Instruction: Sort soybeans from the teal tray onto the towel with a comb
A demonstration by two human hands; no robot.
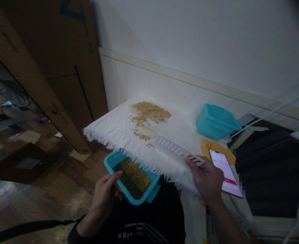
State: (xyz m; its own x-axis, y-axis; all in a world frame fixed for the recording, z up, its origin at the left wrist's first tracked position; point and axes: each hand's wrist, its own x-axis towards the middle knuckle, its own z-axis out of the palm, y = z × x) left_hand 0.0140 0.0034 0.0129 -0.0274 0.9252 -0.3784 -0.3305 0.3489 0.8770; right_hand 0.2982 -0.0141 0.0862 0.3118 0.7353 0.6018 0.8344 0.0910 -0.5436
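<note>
Head view: a white fringed cloth (118, 130) is covering the table in the middle of the frame. A plain white wall (202, 34) is rising behind it, and brown wooden flooring (50, 193) is showing at lower left. A tall brown cardboard box (50, 51) is leaning across the upper left, just beside the cloth's left edge.

Right of centre, a second teal plastic box (215, 122) is sitting upside down. Below it a lit smartphone (225, 173) is lying on a yellow pad (206, 147), and a white cable (274, 112) is running off to the right edge. A loose heap of tan beans (149, 113) is spreading over the cloth at centre, well apart from both hands.

The left hand (105, 193) is gripping a teal rectangular plastic tub (111, 159) at lower centre, thumb over its near rim, holding it just under the cloth's fringe. Yellow and dark green beans are filling it. The right hand (207, 178) is grasping a white slotted plastic scraper (176, 149) by its near end. Its far end is lying on the cloth, close to the nearest stray beans.
</note>
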